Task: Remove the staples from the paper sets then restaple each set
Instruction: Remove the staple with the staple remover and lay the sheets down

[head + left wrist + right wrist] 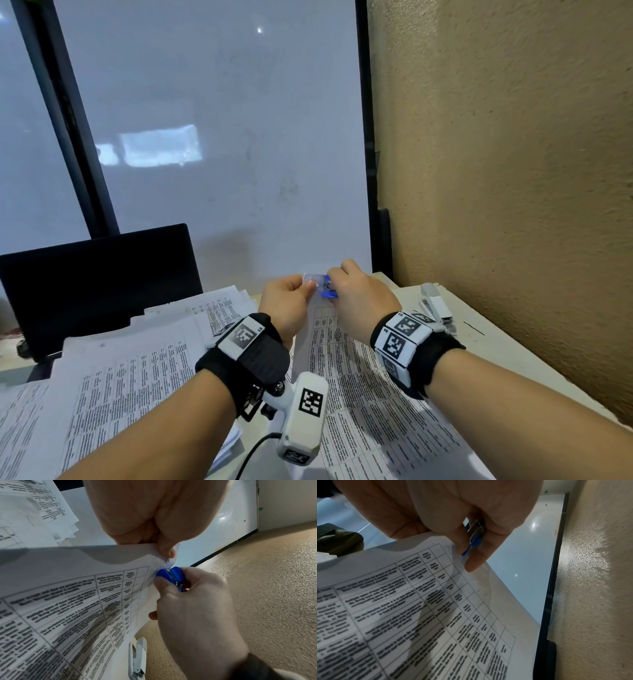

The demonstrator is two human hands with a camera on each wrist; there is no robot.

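Note:
A printed paper set (339,356) with table text is lifted by its far corner above the desk. My left hand (291,301) pinches that corner between thumb and fingers, as the left wrist view shows at the paper set (85,595). My right hand (356,294) grips a blue staple remover (328,287), its claws closed against the pinched corner. The staple remover (171,574) bites the paper edge just below my left thumb. In the right wrist view the staple remover (474,540) sits between thumb and fingers over the paper set (419,608). The staple itself is hidden.
A white stapler (436,305) lies on the desk to the right, near the textured beige wall (513,171). More printed sheets (130,363) spread over the desk's left side. A black laptop (99,284) stands at back left before a whiteboard (222,137).

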